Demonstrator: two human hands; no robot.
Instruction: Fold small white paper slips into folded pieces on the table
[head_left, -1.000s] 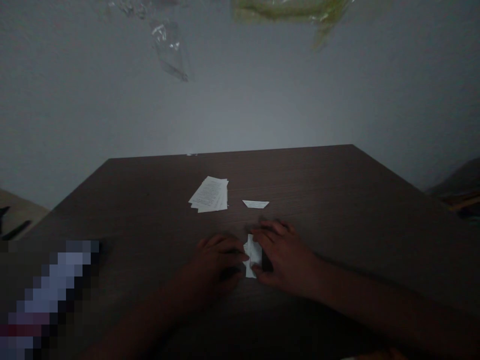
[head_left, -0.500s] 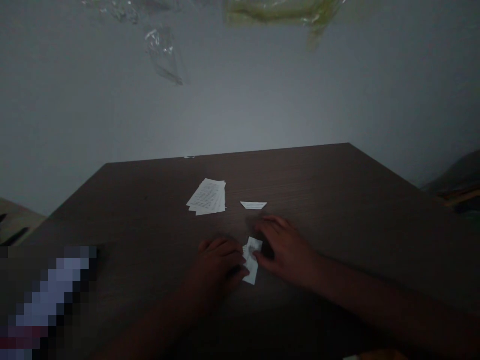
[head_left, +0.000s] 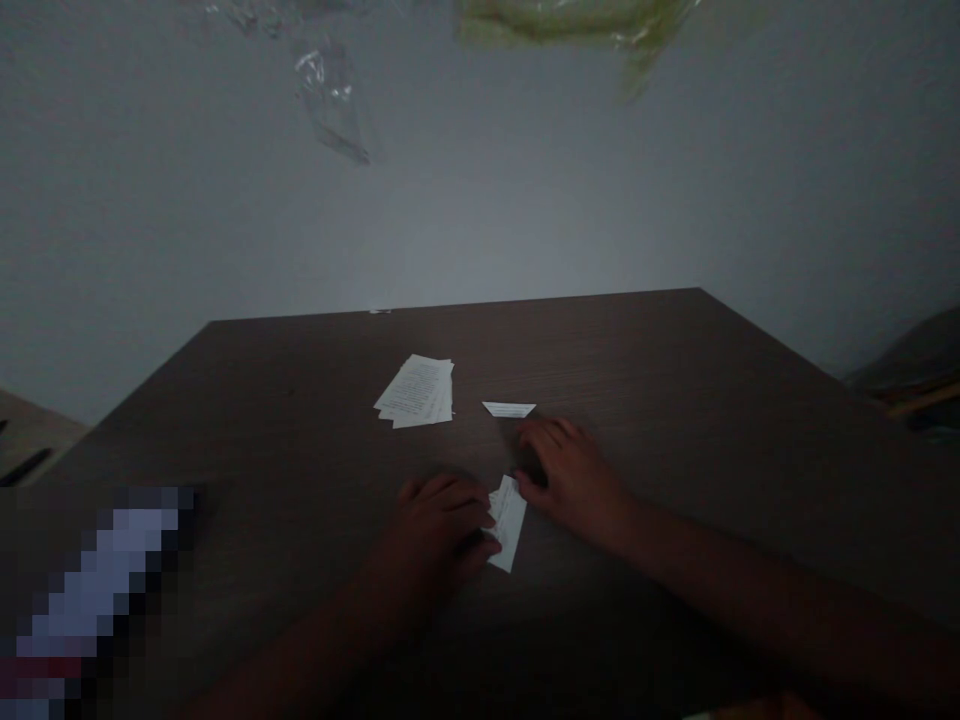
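A small folded piece of white paper (head_left: pixel 508 521) lies on the dark wooden table (head_left: pixel 675 400) in dim light. My left hand (head_left: pixel 437 527) rests palm down with its fingertips pressed on the paper's left edge. My right hand (head_left: pixel 571 472) lies flat just right of the paper, its thumb at the paper's upper corner and its fingers stretched toward the far side. A small white folded paper shape (head_left: pixel 509 408) sits just beyond my right fingers. A stack of printed paper slips (head_left: pixel 417 390) lies farther left.
A pale wall stands behind the table's far edge. Clear and yellowish plastic bags (head_left: pixel 570 25) hang at the top. A blurred-out patch (head_left: pixel 90 600) covers the table's near left corner. Dark objects show at the far right edge (head_left: pixel 919 385).
My right hand has slid off the folded paper, moving up and to the right, so more of the paper shows. My left hand has stayed put on the paper's left edge.
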